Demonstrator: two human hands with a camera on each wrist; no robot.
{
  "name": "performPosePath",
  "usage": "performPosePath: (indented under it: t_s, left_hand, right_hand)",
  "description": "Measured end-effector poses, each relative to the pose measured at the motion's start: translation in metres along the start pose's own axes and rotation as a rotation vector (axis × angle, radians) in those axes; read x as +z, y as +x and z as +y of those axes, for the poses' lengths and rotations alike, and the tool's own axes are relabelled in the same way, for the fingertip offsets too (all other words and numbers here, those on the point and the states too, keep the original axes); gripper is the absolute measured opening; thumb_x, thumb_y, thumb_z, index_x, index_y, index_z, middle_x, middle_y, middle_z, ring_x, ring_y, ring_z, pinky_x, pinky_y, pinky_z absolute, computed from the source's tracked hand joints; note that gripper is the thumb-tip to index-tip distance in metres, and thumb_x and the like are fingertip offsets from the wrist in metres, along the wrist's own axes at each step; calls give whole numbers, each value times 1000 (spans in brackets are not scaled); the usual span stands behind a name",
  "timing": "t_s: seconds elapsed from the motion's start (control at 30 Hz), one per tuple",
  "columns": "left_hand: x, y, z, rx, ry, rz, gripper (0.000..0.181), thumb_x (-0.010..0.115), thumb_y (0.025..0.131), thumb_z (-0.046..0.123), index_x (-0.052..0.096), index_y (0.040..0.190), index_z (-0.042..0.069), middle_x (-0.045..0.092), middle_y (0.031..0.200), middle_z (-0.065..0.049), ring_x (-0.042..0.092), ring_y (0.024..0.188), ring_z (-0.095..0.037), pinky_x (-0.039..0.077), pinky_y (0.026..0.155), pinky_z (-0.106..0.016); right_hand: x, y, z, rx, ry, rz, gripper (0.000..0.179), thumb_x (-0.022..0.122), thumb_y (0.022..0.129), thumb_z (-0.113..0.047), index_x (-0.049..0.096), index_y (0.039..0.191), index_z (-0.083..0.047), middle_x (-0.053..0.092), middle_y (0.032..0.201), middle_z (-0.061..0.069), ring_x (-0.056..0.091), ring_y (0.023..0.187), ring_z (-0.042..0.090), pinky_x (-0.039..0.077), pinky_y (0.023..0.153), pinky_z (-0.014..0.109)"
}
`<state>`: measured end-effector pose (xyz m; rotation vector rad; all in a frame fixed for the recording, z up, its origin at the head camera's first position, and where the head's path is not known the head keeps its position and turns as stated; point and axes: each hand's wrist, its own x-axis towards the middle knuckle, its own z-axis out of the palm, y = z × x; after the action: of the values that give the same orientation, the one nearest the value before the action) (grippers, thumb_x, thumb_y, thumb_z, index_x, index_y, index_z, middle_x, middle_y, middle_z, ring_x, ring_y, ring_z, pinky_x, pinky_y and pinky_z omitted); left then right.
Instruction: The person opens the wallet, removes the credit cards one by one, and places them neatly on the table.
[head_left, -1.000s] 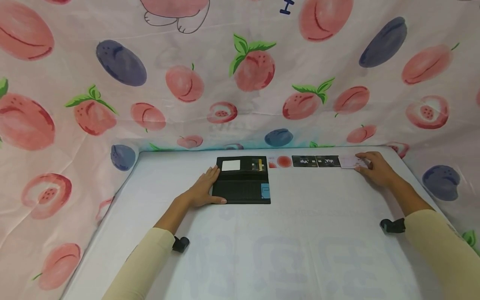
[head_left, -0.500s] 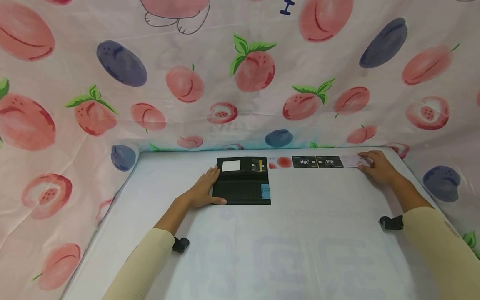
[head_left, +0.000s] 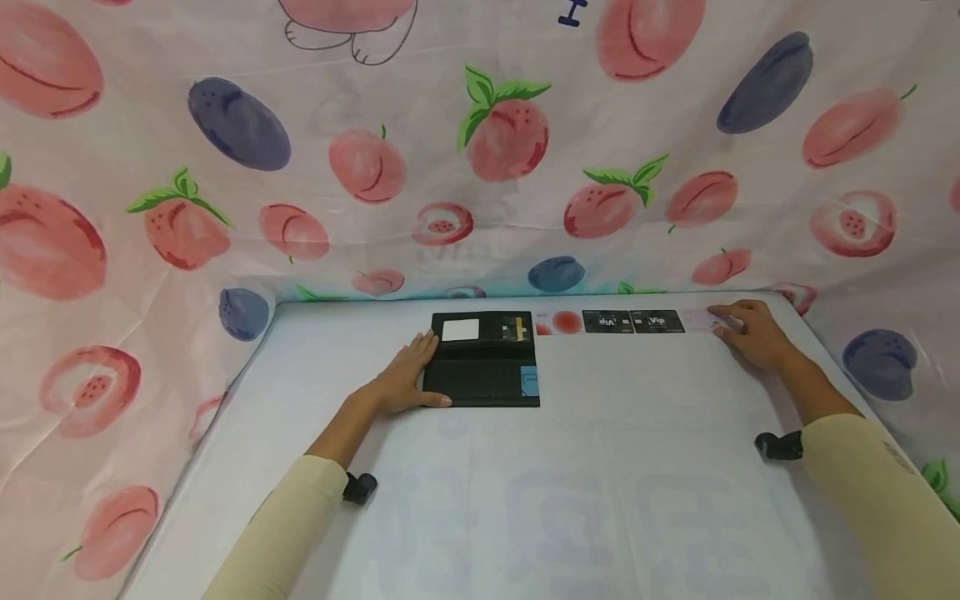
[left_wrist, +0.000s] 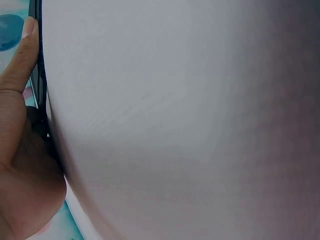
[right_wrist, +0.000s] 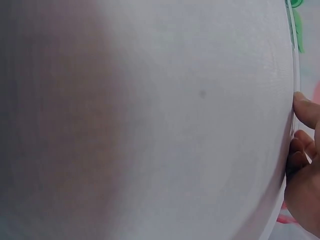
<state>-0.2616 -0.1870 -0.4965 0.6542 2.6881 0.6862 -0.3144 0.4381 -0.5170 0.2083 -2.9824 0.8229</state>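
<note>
A black wallet (head_left: 480, 379) lies unfolded on the white table, with a white card (head_left: 461, 330) in its upper half and a blue card (head_left: 529, 381) at its lower right. My left hand (head_left: 402, 382) presses on the wallet's left edge, thumb along the bottom, fingers straight. A row of cards runs right from the wallet: a white card with red fruit (head_left: 567, 322), one black Vip card (head_left: 607, 322), another black Vip card (head_left: 657, 321) and a pale pink card (head_left: 696, 321). At the row's far end, my right hand (head_left: 756, 335) holds the pink card between thumb and forefinger.
A fruit-print cloth (head_left: 510, 225) hangs behind the table (head_left: 570, 467) and down both sides. Black wrist cameras, one on the left sleeve (head_left: 360, 488) and one on the right (head_left: 778, 446), sit above the tabletop.
My right hand has shifted slightly right with the pale pink card, and the second black Vip card shows a little more of its right end. The left hand and wallet stay put.
</note>
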Motion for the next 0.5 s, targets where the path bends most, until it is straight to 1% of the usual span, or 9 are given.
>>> performPosePath:
  t_s: [0.23,0.5]
  left_hand:
    - [1,1,-2,0,3,-6,120,84,89,48,8,167,-2,0,175,-19,-4,161,-36,1,128,-51]
    - [1,1,-2,-8,9,-15,121,84,89,49,6,167,0,-2,175,-17,-6,161,-33,0,128,-49]
  right_hand:
    - [2,0,2,0,-12,17,42,55,110,-11,51,148,6,34,141,40,31,130,59,36,98,74]
    - [1,1,0,14,-55,-3,42,52,111,-15,48,150,2,30,144,40,25,135,60,29,105,79]
